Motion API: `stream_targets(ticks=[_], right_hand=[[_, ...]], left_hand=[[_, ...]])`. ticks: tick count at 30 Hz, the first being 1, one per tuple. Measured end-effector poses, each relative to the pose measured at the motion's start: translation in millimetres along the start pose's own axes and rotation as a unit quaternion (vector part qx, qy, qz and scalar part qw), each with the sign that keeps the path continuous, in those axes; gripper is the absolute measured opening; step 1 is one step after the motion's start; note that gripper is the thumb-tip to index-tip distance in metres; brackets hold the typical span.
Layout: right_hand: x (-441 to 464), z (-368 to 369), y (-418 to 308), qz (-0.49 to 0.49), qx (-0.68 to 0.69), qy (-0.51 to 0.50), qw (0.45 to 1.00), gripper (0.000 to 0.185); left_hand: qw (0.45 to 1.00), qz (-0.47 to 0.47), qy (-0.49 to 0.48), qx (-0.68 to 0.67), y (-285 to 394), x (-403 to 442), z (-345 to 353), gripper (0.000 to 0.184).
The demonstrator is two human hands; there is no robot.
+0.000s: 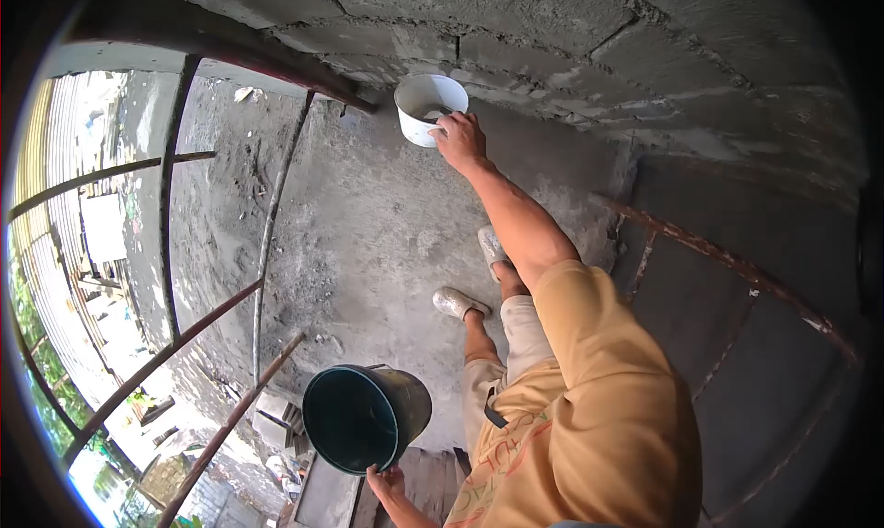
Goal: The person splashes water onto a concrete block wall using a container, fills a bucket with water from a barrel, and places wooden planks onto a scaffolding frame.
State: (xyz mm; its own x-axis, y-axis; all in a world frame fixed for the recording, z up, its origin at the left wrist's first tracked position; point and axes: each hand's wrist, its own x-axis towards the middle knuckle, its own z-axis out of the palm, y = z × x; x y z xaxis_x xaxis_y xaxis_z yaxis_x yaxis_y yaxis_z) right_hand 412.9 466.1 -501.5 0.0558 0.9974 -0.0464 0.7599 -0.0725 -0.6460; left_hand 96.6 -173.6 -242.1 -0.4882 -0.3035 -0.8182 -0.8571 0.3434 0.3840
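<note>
A white bucket (419, 130) stands near the foot of the block wall, with a little grey material inside. My right hand (459, 139) grips its near rim, fingers closed over the edge. Lower down, a dark green bucket (410, 406) is tilted, its mouth facing left, and its inside looks dark. My left hand (387, 481) holds this bucket by the lower rim. The two buckets are well apart.
Rusty metal bars (207, 316) cross the left side. A concrete block wall (534, 54) runs along the top. Another rusty bar (727, 266) lies at the right. Wooden boards (419, 477) are below the green bucket. The floor (378, 243) is rough concrete.
</note>
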Motion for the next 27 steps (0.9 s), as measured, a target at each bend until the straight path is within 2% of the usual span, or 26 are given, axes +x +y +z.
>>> stream_targets(ticks=[3,5,6,9,14,18,22,25,26,27], right_hand=[[-2,-15,29,0.015,-0.002,0.062,0.998,0.026],[-24,-42,63,0.003,-0.016,0.107,0.994,0.021],[-40,-61,81,0.012,-0.025,0.121,0.992,0.019],[-97,-126,140,0.049,-0.060,0.158,0.984,0.018],[-202,-217,218,0.099,-0.151,0.150,0.972,0.017],[-244,-241,242,0.112,-0.174,0.118,0.971,0.017],[-218,-223,236,0.120,-0.121,0.077,0.982,0.017],[-165,-201,224,0.114,-0.108,0.007,0.988,0.018],[-147,-193,219,0.110,-0.103,0.000,0.989,0.020],[-129,-186,217,0.105,-0.099,-0.009,0.990,0.021]], left_hand=[[1.000,-0.010,0.019,0.016,-3,-14,19,0.024],[1.000,-0.007,-0.007,0.023,-1,-5,26,0.023],[1.000,-0.004,-0.022,0.020,3,-29,55,0.022],[0.997,0.002,-0.061,0.054,11,10,59,0.020],[0.986,0.024,-0.110,0.124,27,-5,120,0.020],[0.974,0.036,-0.156,0.163,48,-20,153,0.020],[0.967,0.091,-0.167,0.171,55,-57,190,0.017],[0.960,0.076,-0.174,0.208,68,-33,187,0.018],[0.956,0.126,-0.172,0.200,59,-57,198,0.020],[0.956,0.125,-0.170,0.206,57,-64,208,0.020]])
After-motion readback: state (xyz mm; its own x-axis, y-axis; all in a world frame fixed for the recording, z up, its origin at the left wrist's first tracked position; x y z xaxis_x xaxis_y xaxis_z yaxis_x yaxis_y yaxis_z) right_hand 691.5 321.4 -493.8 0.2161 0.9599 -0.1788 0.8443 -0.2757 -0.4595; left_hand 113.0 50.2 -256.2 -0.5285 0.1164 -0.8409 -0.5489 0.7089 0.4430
